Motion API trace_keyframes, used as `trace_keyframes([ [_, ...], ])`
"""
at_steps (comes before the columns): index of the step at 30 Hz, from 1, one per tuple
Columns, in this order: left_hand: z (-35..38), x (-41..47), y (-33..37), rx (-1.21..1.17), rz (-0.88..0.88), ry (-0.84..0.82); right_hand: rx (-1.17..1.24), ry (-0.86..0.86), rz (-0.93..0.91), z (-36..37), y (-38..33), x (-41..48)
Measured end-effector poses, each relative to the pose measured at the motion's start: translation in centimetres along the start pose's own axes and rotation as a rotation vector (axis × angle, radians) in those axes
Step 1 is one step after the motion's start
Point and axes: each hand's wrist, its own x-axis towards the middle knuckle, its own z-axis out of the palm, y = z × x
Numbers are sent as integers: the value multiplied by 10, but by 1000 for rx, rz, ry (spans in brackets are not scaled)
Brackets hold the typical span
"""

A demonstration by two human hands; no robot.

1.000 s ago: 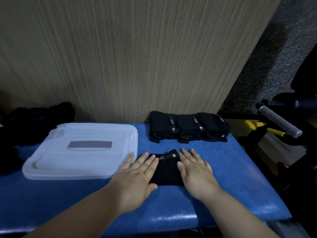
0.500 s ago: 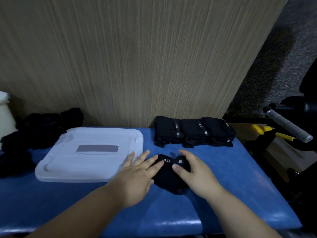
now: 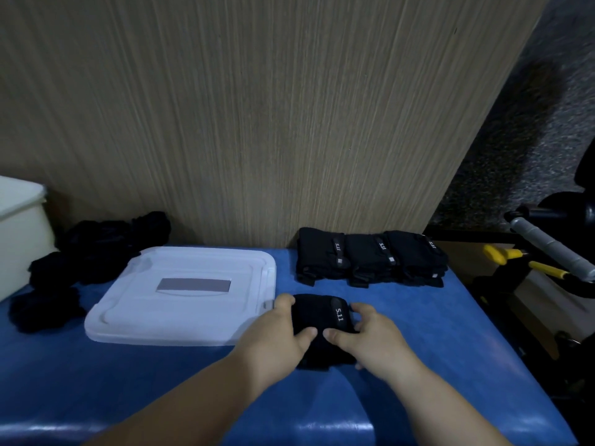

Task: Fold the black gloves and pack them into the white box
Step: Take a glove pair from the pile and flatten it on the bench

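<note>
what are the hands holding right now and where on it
Both hold the folded black glove: the left hand grips its left side, the right hand its right side, thumbs on top.

Both bare forearms reach forward, side by side. The left hand point(image 3: 275, 336) and right hand point(image 3: 373, 341) curl round opposite sides of a folded black fabric glove point(image 3: 320, 317), thumbs nearly touching.
</note>
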Motion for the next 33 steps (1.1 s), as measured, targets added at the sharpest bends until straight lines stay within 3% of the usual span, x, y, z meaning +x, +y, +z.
trace_keyframes([
  [4, 4, 8, 5, -295, -66, -17, 190, -18, 2, 2, 2, -2],
  [9, 6, 15, 15, -648, -37, 68, 380, 89, -23, 4, 2, 2],
  [15, 5, 24, 29, -801, 60, 118, 925, 10, 41, 1, -14, 8],
  [18, 1, 35, 35, -787, 108, 130, 998, 74, 22, -6, -25, 20],
  [22, -9, 54, 47, -673, 186, 129, 906, 197, -25, -20, -40, 42],
  [27, -23, 87, 59, -639, 190, 180, 511, 363, -124, -33, -58, 77],
  [33, -28, 118, 59, -543, 139, 196, 186, 372, -192, -36, -66, 102],
])
